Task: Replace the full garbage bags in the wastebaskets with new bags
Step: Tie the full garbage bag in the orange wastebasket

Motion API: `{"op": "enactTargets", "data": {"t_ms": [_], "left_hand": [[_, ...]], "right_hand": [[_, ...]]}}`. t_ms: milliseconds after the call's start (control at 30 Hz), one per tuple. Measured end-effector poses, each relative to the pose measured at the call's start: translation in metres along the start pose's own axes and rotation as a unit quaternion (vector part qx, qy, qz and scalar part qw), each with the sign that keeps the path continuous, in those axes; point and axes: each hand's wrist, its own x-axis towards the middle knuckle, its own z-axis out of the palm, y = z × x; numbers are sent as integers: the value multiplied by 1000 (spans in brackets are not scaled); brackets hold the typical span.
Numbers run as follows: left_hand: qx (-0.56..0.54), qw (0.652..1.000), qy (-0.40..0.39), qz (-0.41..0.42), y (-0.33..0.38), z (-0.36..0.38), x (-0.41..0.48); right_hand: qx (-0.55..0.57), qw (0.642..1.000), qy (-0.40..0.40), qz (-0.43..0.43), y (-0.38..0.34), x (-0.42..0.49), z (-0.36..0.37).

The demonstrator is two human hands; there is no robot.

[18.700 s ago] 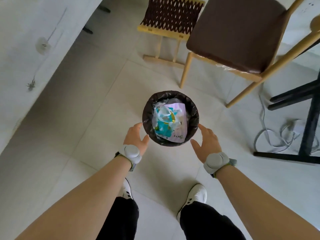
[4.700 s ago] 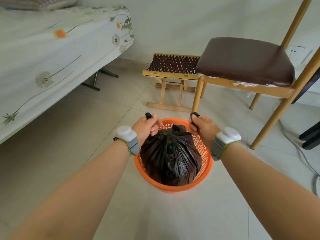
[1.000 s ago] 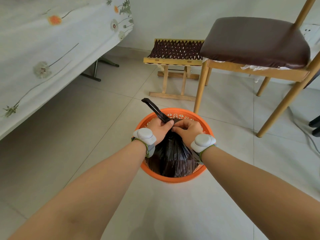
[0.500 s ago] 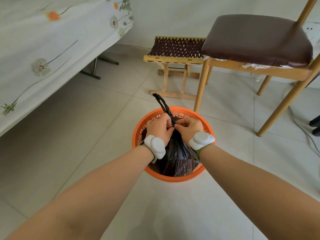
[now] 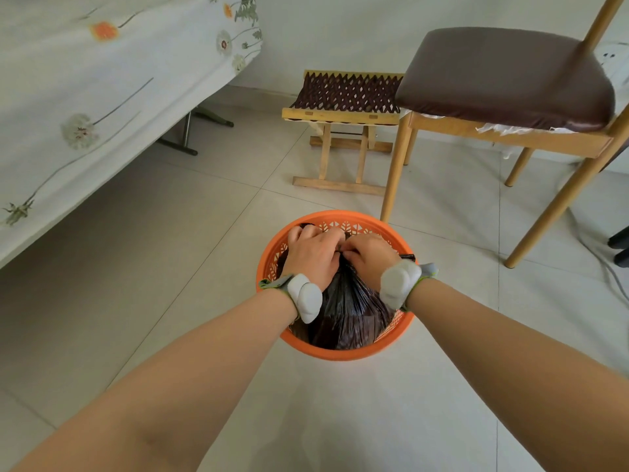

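Tie-off step, we reckon: the orange basket [image 5: 340, 353] stands on the floor, just in front of the chair's near leg, w/ the full black bag [image 5: 350, 313] inside it, neck bunched up towards the basket's far rim. Our L hand [image 5: 313, 258] and R hand [image 5: 371, 257] meet over that neck, touching, fingers of both curled in and gripping the gathered plastic. The knot is hidden under them, so we can't tell if it's tight. A black strip [image 5: 406, 257], prob. a bag handle, pokes out by the R wrist. Next, in our judgement: finish the knot, then lift the bag straight up & out. The basket looks like light mesh and may rise w/ it, so one hand may have to hold the rim down; thin film could tear if yanked. No new bag in view. Room: pale tiled floor [image 5: 163, 274]; a bed [image 5: 85, 80] w/ flowered sheet along the left edge; a wooden chair [image 5: 503, 73] w/ brown seat top right; a folding stool [image 5: 343, 93] beside it, nr the wall; a grey cable [image 5: 612, 279] at the right edge.
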Motion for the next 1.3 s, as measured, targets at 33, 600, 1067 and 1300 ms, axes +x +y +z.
{"op": "enactTargets", "data": {"t_ms": [33, 600, 1067, 1300], "left_hand": [[-24, 999, -4, -30, 1, -1, 2], [95, 988, -115, -30, -3, -13, 12], [126, 970, -207, -13, -32, -28, 12], [124, 960, -247, -36, -36, -20, 15]], "right_hand": [[57, 998, -28, 32, -2, 1, -4], [289, 938, -82, 171, 6, 2, -11], [63, 987, 4, 149, 16, -9, -21], [8, 988, -2, 156, 18, -9, -14]]}}
